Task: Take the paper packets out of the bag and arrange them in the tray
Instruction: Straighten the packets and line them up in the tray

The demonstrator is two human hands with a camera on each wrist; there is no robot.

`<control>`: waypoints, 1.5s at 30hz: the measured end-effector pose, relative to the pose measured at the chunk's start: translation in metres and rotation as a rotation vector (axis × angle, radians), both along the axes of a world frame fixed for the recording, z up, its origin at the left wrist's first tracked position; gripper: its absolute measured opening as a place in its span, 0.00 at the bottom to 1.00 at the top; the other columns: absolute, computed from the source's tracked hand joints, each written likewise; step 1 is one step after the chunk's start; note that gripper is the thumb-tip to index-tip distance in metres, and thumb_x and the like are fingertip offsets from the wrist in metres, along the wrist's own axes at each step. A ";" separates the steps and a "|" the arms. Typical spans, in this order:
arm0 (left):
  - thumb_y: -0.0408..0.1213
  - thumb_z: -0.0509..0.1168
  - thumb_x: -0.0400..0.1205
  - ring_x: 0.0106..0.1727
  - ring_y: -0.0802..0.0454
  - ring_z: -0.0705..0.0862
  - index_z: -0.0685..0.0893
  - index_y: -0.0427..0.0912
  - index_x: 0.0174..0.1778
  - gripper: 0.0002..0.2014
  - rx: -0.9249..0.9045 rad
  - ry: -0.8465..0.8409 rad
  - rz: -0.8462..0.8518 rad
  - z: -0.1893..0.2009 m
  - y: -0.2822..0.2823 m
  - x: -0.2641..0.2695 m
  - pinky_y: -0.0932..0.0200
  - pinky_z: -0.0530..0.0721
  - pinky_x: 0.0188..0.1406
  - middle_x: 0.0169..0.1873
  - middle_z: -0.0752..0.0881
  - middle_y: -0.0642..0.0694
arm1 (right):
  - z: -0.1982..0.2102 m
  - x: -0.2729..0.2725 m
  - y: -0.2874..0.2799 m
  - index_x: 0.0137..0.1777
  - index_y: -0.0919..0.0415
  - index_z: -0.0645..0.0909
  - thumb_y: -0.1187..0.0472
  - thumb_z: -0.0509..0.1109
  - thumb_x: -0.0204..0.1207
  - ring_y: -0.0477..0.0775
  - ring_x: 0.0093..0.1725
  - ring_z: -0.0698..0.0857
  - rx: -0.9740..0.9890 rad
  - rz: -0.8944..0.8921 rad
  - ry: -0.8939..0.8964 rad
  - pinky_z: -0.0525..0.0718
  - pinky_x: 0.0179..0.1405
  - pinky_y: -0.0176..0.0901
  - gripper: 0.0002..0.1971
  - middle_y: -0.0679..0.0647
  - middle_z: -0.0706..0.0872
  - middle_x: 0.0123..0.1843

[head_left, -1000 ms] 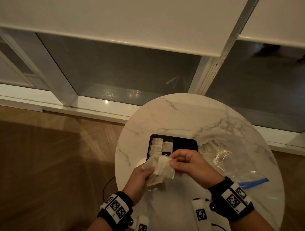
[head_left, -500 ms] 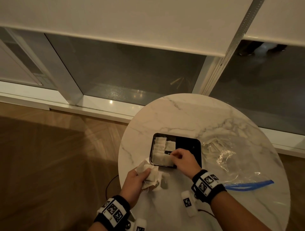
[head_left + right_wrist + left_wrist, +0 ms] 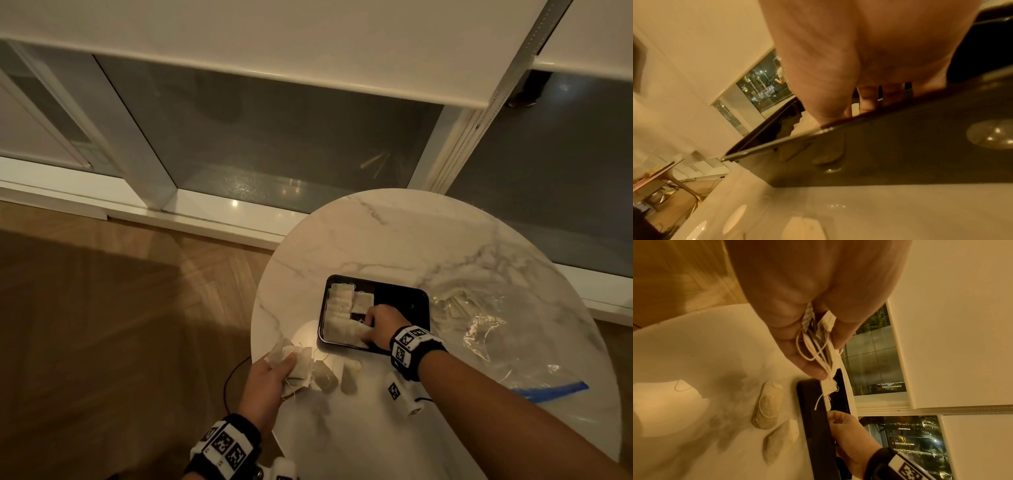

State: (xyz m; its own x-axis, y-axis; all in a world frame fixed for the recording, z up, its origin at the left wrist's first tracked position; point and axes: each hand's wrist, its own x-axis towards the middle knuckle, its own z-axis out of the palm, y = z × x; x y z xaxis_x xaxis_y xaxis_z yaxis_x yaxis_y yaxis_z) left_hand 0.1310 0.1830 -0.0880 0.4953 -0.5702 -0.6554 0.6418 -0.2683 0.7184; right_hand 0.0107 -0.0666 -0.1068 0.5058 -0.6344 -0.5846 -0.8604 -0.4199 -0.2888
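Observation:
A black tray (image 3: 404,294) sits mid-table, with a column of white paper packets (image 3: 337,308) along its left side. My right hand (image 3: 370,327) reaches into the tray's near-left corner, fingers curled down on one packet (image 3: 359,337). In the right wrist view the tray's rim (image 3: 879,123) hides its fingertips. My left hand (image 3: 286,365) hovers at the table's left edge and grips a bunch of packets (image 3: 818,344) with trailing strings. Two loose packets (image 3: 325,377) (image 3: 351,375) lie on the marble in front of the tray.
A clear plastic bag (image 3: 496,335) with a blue zip strip (image 3: 548,390) lies to the right of the tray, more packets (image 3: 455,301) showing inside. The round marble table (image 3: 376,240) stands by a window, wooden floor on its left.
My right hand took one packet from the bunch and carried it forward into the tray's near-left corner. My left hand drew back left with the rest.

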 end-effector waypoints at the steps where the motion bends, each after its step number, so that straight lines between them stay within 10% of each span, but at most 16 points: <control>1: 0.33 0.66 0.86 0.57 0.32 0.90 0.87 0.37 0.62 0.11 0.008 0.000 -0.001 0.000 0.000 0.001 0.34 0.86 0.62 0.53 0.91 0.32 | 0.000 -0.001 -0.002 0.43 0.50 0.81 0.54 0.82 0.69 0.51 0.48 0.83 0.018 -0.014 0.002 0.86 0.51 0.43 0.11 0.49 0.83 0.48; 17: 0.32 0.65 0.87 0.57 0.35 0.90 0.86 0.38 0.64 0.11 0.026 0.017 -0.021 0.001 -0.013 0.013 0.50 0.90 0.42 0.54 0.91 0.33 | 0.005 0.019 -0.030 0.57 0.66 0.87 0.62 0.82 0.70 0.61 0.57 0.88 0.096 -0.490 -0.124 0.88 0.57 0.51 0.17 0.61 0.89 0.55; 28: 0.33 0.66 0.86 0.60 0.30 0.88 0.85 0.39 0.66 0.13 0.034 -0.005 -0.072 -0.005 -0.040 0.018 0.30 0.85 0.62 0.57 0.90 0.31 | -0.009 0.025 -0.031 0.53 0.67 0.88 0.59 0.83 0.67 0.60 0.51 0.89 0.259 -0.756 -0.230 0.89 0.55 0.51 0.17 0.61 0.91 0.52; 37: 0.32 0.66 0.86 0.57 0.31 0.89 0.88 0.41 0.60 0.09 0.056 -0.044 -0.104 0.008 -0.060 0.016 0.28 0.85 0.60 0.53 0.91 0.32 | -0.011 0.021 -0.034 0.50 0.65 0.88 0.60 0.77 0.74 0.59 0.54 0.88 0.252 -0.723 -0.247 0.86 0.61 0.51 0.10 0.60 0.90 0.52; 45: 0.33 0.66 0.86 0.58 0.27 0.88 0.87 0.37 0.62 0.10 0.075 -0.041 -0.124 0.007 -0.065 0.016 0.26 0.85 0.60 0.54 0.90 0.29 | -0.018 0.006 -0.027 0.38 0.55 0.84 0.60 0.78 0.73 0.53 0.39 0.84 0.137 -0.820 -0.374 0.88 0.47 0.48 0.06 0.53 0.87 0.40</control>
State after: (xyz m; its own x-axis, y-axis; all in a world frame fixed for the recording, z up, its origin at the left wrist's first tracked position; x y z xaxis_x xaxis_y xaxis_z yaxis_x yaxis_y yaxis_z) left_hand 0.1468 0.1179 -0.0809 0.4516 -0.5786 -0.6792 0.5710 -0.3976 0.7183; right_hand 0.0170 -0.0933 -0.1252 0.0989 -0.8157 -0.5699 -0.7144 0.3405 -0.6113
